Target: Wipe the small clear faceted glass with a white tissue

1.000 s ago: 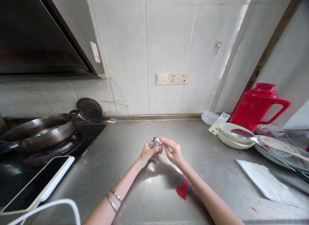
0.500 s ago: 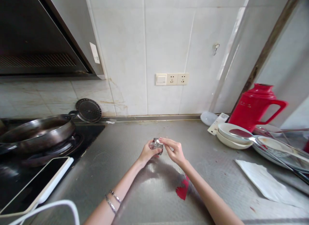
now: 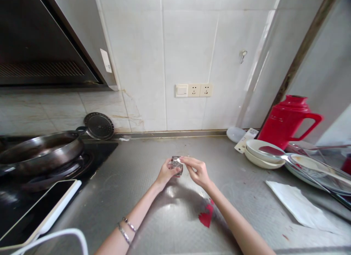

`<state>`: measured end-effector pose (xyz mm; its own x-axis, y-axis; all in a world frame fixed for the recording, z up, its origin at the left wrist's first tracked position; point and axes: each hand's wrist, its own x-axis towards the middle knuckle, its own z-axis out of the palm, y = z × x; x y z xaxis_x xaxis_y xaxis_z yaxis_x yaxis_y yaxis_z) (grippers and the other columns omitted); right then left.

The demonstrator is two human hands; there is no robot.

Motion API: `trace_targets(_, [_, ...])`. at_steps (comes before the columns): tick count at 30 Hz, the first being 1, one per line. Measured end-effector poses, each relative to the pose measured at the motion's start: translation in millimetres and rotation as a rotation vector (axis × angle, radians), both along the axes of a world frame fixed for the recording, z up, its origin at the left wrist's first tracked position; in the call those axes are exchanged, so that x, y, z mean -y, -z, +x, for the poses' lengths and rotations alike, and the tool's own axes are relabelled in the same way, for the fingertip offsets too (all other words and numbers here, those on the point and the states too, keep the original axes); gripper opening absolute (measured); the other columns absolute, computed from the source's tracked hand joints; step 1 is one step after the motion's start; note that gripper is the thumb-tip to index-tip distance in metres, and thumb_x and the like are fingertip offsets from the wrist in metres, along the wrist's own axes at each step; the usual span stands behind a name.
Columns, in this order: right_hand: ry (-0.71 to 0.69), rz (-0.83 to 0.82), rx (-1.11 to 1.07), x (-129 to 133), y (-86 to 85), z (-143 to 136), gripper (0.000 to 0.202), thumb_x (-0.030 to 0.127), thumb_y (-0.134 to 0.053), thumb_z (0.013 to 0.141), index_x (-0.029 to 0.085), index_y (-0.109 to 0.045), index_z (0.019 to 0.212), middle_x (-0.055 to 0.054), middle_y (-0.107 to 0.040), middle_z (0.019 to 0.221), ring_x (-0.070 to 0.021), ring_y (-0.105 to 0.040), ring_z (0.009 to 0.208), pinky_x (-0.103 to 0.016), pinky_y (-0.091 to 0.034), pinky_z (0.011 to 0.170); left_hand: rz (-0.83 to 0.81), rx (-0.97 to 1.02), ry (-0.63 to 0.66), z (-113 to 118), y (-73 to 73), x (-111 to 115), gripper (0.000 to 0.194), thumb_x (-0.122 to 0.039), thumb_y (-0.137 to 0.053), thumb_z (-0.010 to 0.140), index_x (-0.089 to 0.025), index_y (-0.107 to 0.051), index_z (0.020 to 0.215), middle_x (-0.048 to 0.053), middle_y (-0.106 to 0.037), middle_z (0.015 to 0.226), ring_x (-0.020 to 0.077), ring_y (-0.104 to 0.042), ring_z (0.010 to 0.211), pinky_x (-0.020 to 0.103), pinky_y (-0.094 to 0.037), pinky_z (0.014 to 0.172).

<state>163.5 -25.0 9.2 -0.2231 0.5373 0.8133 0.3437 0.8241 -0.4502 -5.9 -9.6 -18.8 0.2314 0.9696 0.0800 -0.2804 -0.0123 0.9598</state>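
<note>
A small clear glass jar [image 3: 177, 166] is held above the steel counter [image 3: 131, 163], near the middle of the view. Fingers of my left hand [image 3: 166, 173] wrap round it from the left, the thumb across its front. From the right, my right hand [image 3: 197, 170] reaches to the jar's top with its fingers pinched on a small white thing [image 3: 178, 160], too small to name. Red scraps [image 3: 206, 215] lie on the counter below my right wrist.
A pan [image 3: 44, 151] sits on the black stove at left, a phone [image 3: 35, 214] in front of it. At right stand a red thermos [image 3: 286, 121], stacked bowls [image 3: 263, 156], plates with utensils, and a white tissue [image 3: 300, 204].
The view has shifted slightly. Both hands keep their hold, and the jar looks a little more upright, with my right fingertips still at its top.
</note>
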Motion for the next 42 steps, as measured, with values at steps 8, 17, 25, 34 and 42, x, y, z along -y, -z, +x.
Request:
trace_targets(8, [-0.037,0.051,0.091,1.6,-1.5,-4.1,0.040,0.011,-0.041,0.091,0.026,-0.063,0.121,-0.007,-0.069,0.117,-0.0221,-0.060,0.116,-0.042,-0.052,0.097,-0.025,0.023,0.016,0.3,-4.3,4.7,0.079,-0.053,-0.085,0.048,-0.015,-0.054,0.111,0.006,-0.068,0.089,0.0208,-0.066,0.075,0.033,-0.057,0.059])
trace_targets(17, [-0.061,0.116,0.082,3.5,-1.2,-2.1,0.038,0.010,-0.043,0.089,0.027,-0.066,0.115,-0.006,-0.071,0.110,-0.0223,-0.064,0.111,-0.041,-0.054,0.094,-0.040,0.026,0.017,0.2,-5.0,4.6,0.076,-0.054,-0.082,0.053,-0.016,-0.055,0.113,0.008,-0.067,0.095,0.0207,-0.066,0.078,0.032,-0.057,0.059])
trace_targets(25, [0.056,0.000,0.001,-0.5,2.4,-4.6,0.032,0.018,-0.044,0.092,0.026,-0.068,0.111,-0.007,-0.072,0.108,-0.0222,-0.069,0.101,-0.039,-0.056,0.090,-0.016,0.028,0.028,0.8,-2.3,3.9,0.083,-0.054,-0.086,0.044,-0.016,-0.054,0.111,0.006,-0.066,0.090,0.0200,-0.065,0.074,0.033,-0.057,0.059])
trace_targets(34, [-0.177,-0.364,0.023,0.1,-6.9,-1.4,0.046,0.026,-0.061,0.084,0.027,-0.053,0.129,-0.008,-0.049,0.141,-0.0257,-0.049,0.127,-0.044,-0.047,0.100,-0.063,0.089,0.027,-0.5,-3.8,1.4,0.080,-0.058,-0.082,0.051,-0.017,-0.055,0.113,0.006,-0.064,0.090,0.0169,-0.062,0.069,0.029,-0.055,0.057])
trace_targets(42, [-0.264,-0.463,-0.079,-5.3,10.0,-13.7,0.077,0.023,-0.078,0.067,0.027,-0.041,0.135,-0.011,-0.049,0.136,-0.0253,-0.052,0.122,-0.042,-0.049,0.097,-0.031,0.061,0.059,1.6,-0.6,-0.1,0.075,-0.063,-0.076,0.058,-0.013,-0.059,0.111,0.010,-0.066,0.096,0.0169,-0.062,0.075,0.020,-0.048,0.055])
